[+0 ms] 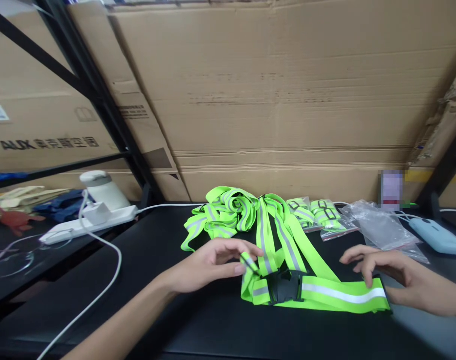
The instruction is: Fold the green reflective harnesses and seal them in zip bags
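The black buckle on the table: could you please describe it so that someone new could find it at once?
Start at the black table in front of the cardboard boxes. Between the left hand and right hand lies a neon-green reflective belt. The buckle sits at the middle of its front strap, the only black plastic piece among green and silver webbing.

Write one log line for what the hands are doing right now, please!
left hand: pinching strap end | right hand: resting on reflective belt | buckle: between hands | table: black
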